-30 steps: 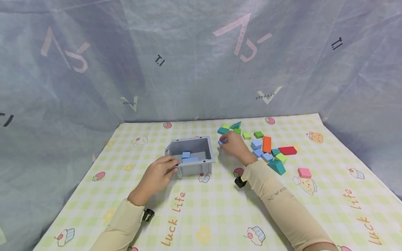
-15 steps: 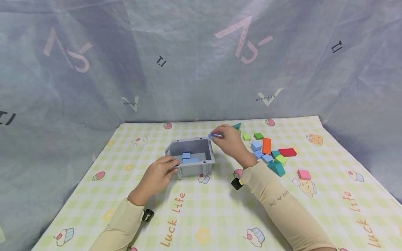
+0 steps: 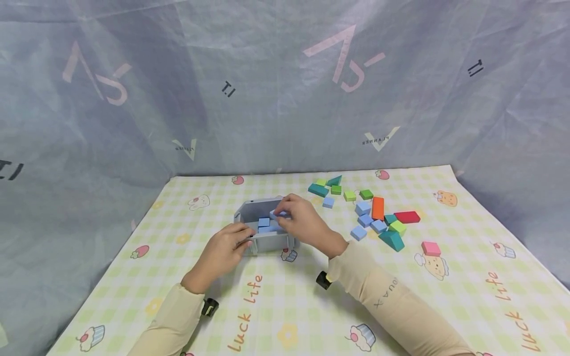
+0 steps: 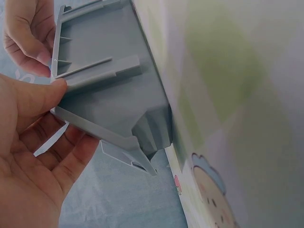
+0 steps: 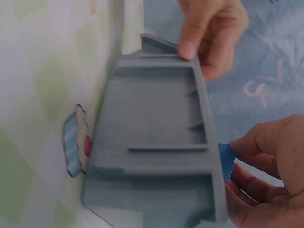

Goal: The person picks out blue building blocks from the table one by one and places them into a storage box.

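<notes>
A grey plastic bin (image 3: 272, 242) stands on the checked tablecloth. My left hand (image 3: 224, 249) grips its near left rim, thumb on the outer side and fingers behind the wall in the left wrist view. My right hand (image 3: 305, 222) is at the bin's right side, pinching a blue block (image 5: 226, 160) between thumb and fingers just inside the rim. Two other blue pieces lie on the bin floor, a small block (image 3: 264, 222) and a longer block (image 3: 267, 229), the latter partly hidden by the front rim.
Right of the bin lie several loose blocks, among them an orange block (image 3: 378, 208), a red block (image 3: 407, 217), a teal wedge (image 3: 392, 241) and a pink block (image 3: 430, 248). One blue block (image 3: 328, 202) sits nearer the bin. A grey curtain (image 3: 276, 89) hangs behind the table.
My right hand has lifted the blue block from the tablecloth and carried it left into the bin's opening. Blocks formerly behind the right hand and forearm now show. The left hand has stayed on the rim.
</notes>
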Demonstrator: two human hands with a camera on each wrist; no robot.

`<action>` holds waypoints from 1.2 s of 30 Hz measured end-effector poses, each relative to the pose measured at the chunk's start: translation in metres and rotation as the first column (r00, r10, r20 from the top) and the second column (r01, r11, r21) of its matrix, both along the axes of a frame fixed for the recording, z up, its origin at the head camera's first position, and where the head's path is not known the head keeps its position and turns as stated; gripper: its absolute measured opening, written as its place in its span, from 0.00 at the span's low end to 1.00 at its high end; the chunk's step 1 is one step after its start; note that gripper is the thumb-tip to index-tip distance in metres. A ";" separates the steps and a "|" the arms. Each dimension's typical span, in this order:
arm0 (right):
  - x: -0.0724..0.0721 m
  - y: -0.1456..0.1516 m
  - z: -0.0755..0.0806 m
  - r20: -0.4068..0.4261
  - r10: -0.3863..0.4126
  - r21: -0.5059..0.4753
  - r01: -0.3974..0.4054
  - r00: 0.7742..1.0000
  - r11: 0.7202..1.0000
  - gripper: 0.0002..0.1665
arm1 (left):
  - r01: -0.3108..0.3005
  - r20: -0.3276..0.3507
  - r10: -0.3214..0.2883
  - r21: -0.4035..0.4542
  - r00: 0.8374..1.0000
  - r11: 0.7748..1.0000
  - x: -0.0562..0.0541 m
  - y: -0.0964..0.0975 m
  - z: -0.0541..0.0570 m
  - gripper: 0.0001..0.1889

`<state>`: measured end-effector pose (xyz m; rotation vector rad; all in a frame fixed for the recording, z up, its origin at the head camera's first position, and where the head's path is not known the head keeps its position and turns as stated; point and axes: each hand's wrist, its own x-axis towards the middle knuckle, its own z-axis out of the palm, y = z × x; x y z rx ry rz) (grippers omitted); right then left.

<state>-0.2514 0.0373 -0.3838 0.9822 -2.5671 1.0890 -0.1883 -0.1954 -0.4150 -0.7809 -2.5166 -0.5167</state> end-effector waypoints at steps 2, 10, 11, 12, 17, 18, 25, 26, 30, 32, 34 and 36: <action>0.001 -0.003 -0.003 0.009 0.010 0.020 -0.011 1.000 1.000 0.07 | 0.000 0.000 0.000 0.001 1.000 1.000 0.000 0.000 -0.001 0.12; 0.001 -0.007 -0.009 0.001 0.038 0.076 -0.038 0.999 0.996 0.06 | 0.000 -0.011 0.000 -0.003 1.000 1.000 0.000 0.000 -0.001 0.12; 0.001 -0.007 -0.009 0.000 0.040 0.079 -0.040 0.999 0.996 0.07 | 0.001 -0.012 -0.001 -0.004 1.000 1.000 0.000 0.000 -0.001 0.12; 0.001 -0.006 -0.009 -0.002 0.041 0.082 -0.041 0.999 0.996 0.07 | 0.002 -0.012 -0.002 -0.004 1.000 1.000 0.000 0.000 -0.001 0.12; 0.001 -0.006 -0.009 -0.013 0.051 0.101 -0.049 0.999 0.994 0.08 | -0.001 -0.009 0.001 -0.009 1.000 1.000 -0.001 0.000 -0.001 0.11; 0.002 -0.006 -0.009 -0.014 0.054 0.103 -0.052 0.998 0.993 0.08 | -0.002 -0.007 0.002 -0.010 1.000 1.000 -0.001 0.000 -0.001 0.11; -0.002 0.000 -0.002 -0.026 0.051 0.112 -0.048 0.998 0.993 0.09 | 0.005 -0.011 -0.005 -0.004 1.000 1.000 -0.001 0.000 -0.001 0.12; -0.003 0.001 -0.001 -0.028 0.045 0.107 -0.042 0.999 0.993 0.09 | 0.005 -0.012 -0.005 -0.003 1.000 1.000 -0.001 0.000 -0.001 0.12; -0.009 0.012 0.006 -0.036 0.008 0.089 -0.005 0.999 0.996 0.10 | 0.005 -0.008 -0.005 -0.004 1.000 1.000 -0.001 0.000 -0.001 0.13; -0.012 0.018 0.010 -0.033 -0.020 0.081 0.022 0.999 0.996 0.09 | 0.002 -0.005 -0.002 -0.008 1.000 1.000 -0.001 0.000 -0.002 0.13; -0.016 0.025 0.014 -0.036 -0.049 0.069 0.052 0.998 0.996 0.09 | 0.001 -0.003 -0.001 -0.010 1.000 1.000 -0.001 0.000 -0.002 0.13; -0.021 0.032 0.017 -0.052 -0.076 0.064 0.079 0.996 0.995 0.10 | 0.001 -0.005 -0.001 -0.009 1.000 1.000 -0.001 0.000 -0.002 0.13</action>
